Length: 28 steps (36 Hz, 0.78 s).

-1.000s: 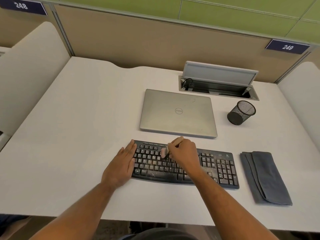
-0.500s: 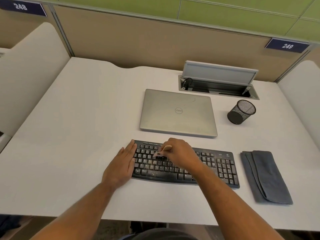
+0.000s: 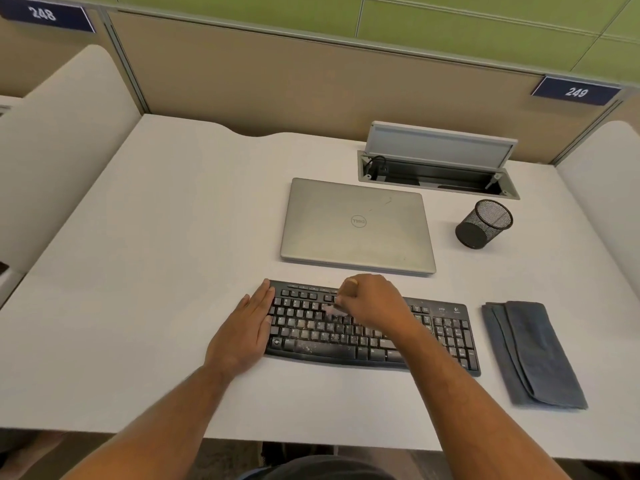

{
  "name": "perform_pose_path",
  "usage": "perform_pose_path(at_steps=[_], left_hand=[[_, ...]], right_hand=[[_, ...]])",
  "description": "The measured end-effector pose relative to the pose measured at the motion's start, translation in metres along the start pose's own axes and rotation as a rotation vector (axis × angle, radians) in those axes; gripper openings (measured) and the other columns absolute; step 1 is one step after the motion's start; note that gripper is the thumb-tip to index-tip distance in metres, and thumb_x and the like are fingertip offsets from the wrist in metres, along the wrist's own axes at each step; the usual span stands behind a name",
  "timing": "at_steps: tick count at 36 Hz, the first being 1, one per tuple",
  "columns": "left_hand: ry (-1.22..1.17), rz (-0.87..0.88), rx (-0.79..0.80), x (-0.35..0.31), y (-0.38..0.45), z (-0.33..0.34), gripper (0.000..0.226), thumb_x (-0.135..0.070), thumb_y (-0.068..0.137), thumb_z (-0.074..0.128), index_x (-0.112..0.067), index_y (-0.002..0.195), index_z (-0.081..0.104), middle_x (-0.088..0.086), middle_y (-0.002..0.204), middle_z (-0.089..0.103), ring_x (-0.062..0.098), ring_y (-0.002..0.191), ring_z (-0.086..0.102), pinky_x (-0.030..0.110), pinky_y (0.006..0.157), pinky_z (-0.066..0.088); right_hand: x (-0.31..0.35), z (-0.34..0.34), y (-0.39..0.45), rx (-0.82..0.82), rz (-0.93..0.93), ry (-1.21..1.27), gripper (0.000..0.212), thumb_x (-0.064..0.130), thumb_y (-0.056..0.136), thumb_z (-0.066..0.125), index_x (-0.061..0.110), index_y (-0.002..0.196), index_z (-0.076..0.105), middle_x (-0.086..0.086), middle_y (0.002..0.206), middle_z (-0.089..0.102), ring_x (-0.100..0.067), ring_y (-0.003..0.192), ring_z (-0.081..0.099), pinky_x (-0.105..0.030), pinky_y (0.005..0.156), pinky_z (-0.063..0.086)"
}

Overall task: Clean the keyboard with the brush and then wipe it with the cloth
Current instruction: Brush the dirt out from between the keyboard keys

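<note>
- Right hand (image 3: 375, 301) curls around the blurred brush (image 3: 333, 309), bristles on the keyboard (image 3: 450, 336) beneath.
- Left hand (image 3: 244, 332) lies flat, fingers straight, against the keyboard's left end.
- Folded cloth (image 3: 531, 353) lies well right of the grip.

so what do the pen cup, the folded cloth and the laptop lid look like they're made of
Pen cup: black wire mesh, likely metal; the desk shows through its holes.
Folded cloth: soft matte grey fabric, possibly microfibre; it lies in limp layered folds.
Laptop lid: brushed silver, metal or metal-look plastic; dull sheen, faint scuffs.

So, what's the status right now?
Left hand flat, steadying keyboard. Right hand grips blurred brush on keys. Cloth untouched. Nothing obstructing.
</note>
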<state>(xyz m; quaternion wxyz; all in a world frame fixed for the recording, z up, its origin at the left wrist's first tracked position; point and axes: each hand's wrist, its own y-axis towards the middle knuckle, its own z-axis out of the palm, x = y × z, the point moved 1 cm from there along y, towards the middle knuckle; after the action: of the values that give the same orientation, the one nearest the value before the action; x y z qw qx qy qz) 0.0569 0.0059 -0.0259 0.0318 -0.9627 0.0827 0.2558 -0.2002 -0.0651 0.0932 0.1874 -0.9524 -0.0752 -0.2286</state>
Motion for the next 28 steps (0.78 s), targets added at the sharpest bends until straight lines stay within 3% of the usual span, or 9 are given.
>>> perform_pose_path(at_steps=[3, 8, 13, 18, 23, 28], left_hand=[[-0.001, 0.002, -0.001, 0.000, 0.000, 0.000, 0.065, -0.038, 0.100, 0.013, -0.019, 0.162, 0.016, -0.012, 0.169, 0.004, -0.009, 0.150, 0.003, 0.018, 0.124, -0.001], [0.004, 0.003, 0.000, 0.002, 0.000, 0.001, 0.065, -0.039, 0.100, 0.013, -0.019, 0.162, 0.016, -0.013, 0.169, 0.003, -0.009, 0.150, 0.002, 0.019, 0.124, -0.001], [-0.015, -0.009, -0.009, -0.003, 0.000, -0.001, 0.066, -0.041, 0.098, 0.010, -0.021, 0.161, 0.017, -0.013, 0.168, 0.003, -0.023, 0.140, -0.013, 0.012, 0.119, -0.008], [-0.007, 0.004, -0.010, 0.002, -0.001, 0.002, 0.064, -0.036, 0.101, 0.015, -0.017, 0.161, 0.021, -0.012, 0.168, 0.006, -0.013, 0.148, 0.001, 0.017, 0.123, -0.002], [-0.025, 0.011, -0.018, 0.003, 0.000, 0.003, 0.064, -0.039, 0.100, 0.014, -0.020, 0.162, 0.018, -0.014, 0.169, 0.005, -0.011, 0.149, 0.003, 0.019, 0.124, 0.000], [-0.027, 0.020, -0.019, 0.003, 0.001, 0.004, 0.064, -0.038, 0.100, 0.014, -0.019, 0.162, 0.018, -0.013, 0.169, 0.005, -0.007, 0.151, 0.006, 0.021, 0.125, 0.002]], right_hand=[[-0.004, -0.005, 0.000, -0.124, 0.067, 0.072, 0.046, 0.030, 0.105, 0.045, 0.016, 0.072, 0.073, 0.003, 0.061, 0.069, -0.015, 0.058, 0.065, -0.027, 0.057, 0.049], [-0.001, -0.002, -0.005, -0.279, 0.155, 0.310, 0.015, 0.023, 0.096, 0.059, 0.023, 0.090, 0.073, 0.007, 0.075, 0.072, -0.009, 0.069, 0.068, -0.026, 0.064, 0.056], [-0.002, 0.017, -0.016, -0.236, 0.203, 0.282, 0.027, 0.017, 0.096, 0.056, 0.018, 0.074, 0.071, 0.003, 0.065, 0.071, -0.012, 0.062, 0.070, -0.037, 0.065, 0.064], [-0.002, 0.010, -0.010, -0.198, 0.211, 0.238, 0.026, 0.017, 0.094, 0.058, 0.007, 0.077, 0.074, -0.004, 0.067, 0.074, -0.021, 0.067, 0.074, -0.038, 0.066, 0.064], [0.000, 0.012, -0.011, -0.255, 0.172, 0.262, 0.022, 0.028, 0.101, 0.060, 0.018, 0.086, 0.072, 0.006, 0.070, 0.071, -0.008, 0.065, 0.069, -0.029, 0.067, 0.061], [-0.003, 0.014, -0.011, -0.175, 0.202, 0.208, 0.027, 0.022, 0.097, 0.057, 0.010, 0.079, 0.072, -0.005, 0.069, 0.072, -0.022, 0.066, 0.073, -0.038, 0.065, 0.063]])
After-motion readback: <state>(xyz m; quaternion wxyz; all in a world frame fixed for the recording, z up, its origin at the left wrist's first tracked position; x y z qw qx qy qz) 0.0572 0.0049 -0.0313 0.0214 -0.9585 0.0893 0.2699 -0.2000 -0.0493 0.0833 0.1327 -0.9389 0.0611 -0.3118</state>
